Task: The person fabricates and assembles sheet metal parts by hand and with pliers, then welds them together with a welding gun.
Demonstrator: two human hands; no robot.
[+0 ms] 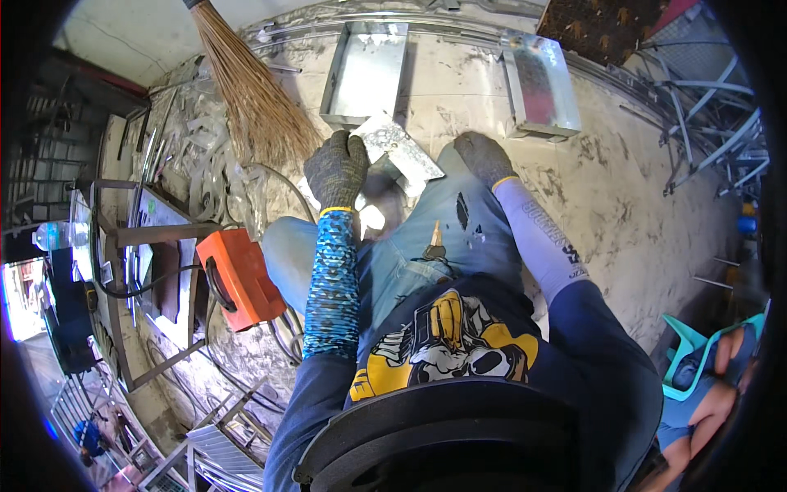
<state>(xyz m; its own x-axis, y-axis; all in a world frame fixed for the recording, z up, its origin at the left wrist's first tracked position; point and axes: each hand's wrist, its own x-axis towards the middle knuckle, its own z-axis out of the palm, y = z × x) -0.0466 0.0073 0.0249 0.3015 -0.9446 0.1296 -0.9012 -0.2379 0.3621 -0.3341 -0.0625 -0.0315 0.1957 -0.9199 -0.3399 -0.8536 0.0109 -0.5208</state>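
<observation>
My left hand, in a dark grey knitted glove, is closed at the left corner of a small piece of shiny sheet metal. The piece lies tilted between my knees, with dark specks on its face. Its lower part and what is beneath it are partly hidden by my hand and legs. My right hand, gloved alike, rests by my right knee with its fingers curled; whatever they hold, if anything, is hidden. Beyond the hands stand two shallow sheet-metal trays, one upright-sided and open, the other at the right.
A straw broom leans at the far left beside clear plastic scraps. An orange case with cables sits by my left leg, near a metal frame. Bent metal tubing stands right; a person sits on a turquoise chair.
</observation>
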